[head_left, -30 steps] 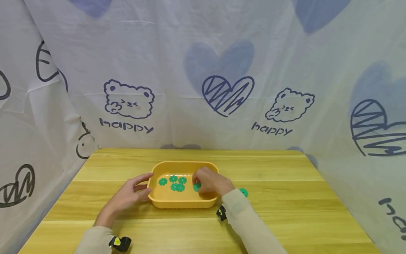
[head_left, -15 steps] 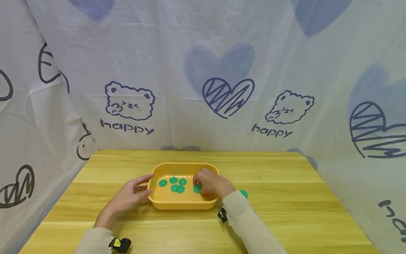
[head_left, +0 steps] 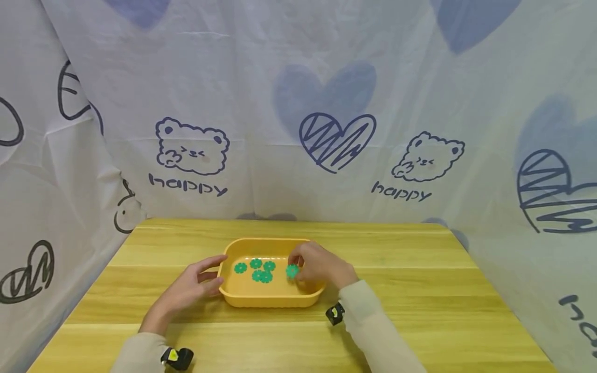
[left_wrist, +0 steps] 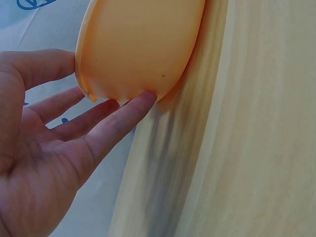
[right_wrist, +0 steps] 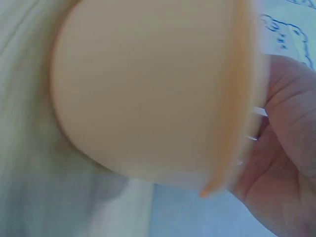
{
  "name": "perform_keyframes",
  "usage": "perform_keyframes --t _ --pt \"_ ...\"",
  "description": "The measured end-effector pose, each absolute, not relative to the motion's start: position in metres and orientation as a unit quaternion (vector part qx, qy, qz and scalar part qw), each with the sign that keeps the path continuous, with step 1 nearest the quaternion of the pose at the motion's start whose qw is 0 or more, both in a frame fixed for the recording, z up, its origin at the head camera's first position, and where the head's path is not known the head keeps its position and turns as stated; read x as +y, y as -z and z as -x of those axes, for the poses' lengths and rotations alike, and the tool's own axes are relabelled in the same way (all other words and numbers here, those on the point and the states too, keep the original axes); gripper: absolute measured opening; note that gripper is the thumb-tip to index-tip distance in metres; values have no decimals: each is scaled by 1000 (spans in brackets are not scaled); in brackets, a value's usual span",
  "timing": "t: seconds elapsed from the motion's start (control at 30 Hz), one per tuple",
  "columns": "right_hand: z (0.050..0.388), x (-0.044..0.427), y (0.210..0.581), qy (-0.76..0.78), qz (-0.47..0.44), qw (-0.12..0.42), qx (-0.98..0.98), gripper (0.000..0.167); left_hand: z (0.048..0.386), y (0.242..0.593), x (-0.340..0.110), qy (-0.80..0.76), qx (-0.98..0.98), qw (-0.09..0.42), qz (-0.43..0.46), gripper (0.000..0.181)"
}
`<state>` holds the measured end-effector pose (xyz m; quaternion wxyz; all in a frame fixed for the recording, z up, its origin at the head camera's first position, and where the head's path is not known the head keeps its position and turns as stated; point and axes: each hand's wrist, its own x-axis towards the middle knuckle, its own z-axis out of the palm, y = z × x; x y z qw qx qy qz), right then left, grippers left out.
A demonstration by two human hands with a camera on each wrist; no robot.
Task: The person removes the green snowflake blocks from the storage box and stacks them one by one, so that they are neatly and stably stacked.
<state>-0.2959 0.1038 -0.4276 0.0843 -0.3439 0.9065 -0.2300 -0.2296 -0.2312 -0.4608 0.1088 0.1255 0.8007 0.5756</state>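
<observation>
A yellow plastic tray [head_left: 270, 300] stands on the table with several green flower-shaped discs [head_left: 256, 263] lying in its left half. My left hand [head_left: 188, 285] rests its fingertips against the tray's left end. Its fingers are fairly straight in the left wrist view, touching the outer wall [left_wrist: 143, 49]. Over the right end of the tray, my right hand [head_left: 322, 265] pinches one green flower-shaped disc [head_left: 292, 271] between thumb and fingers. In the right wrist view, the tray's end wall [right_wrist: 148, 89] hides the fingertips and that disc.
The tray sits on a wooden table [head_left: 410, 290] with bare surface around it. A white cloth [head_left: 261, 166] with hearts and bears hangs behind the table and on both sides. Each wrist wears a black camera [head_left: 335, 314].
My right hand has moved slightly right and up with the disc pinched in it. Another disc, earlier on the table right of the tray, is now out of sight. My left hand stays put.
</observation>
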Motion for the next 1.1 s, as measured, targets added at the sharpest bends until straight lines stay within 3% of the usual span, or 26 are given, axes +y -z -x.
perform_keyframes --t 0.53,1.1 --pt "278 171 398 240 274 31 931 23 230 461 -232 -568 807 96 -133 62" --pt "273 227 429 236 191 76 950 21 230 461 -232 -575 802 101 -126 62"
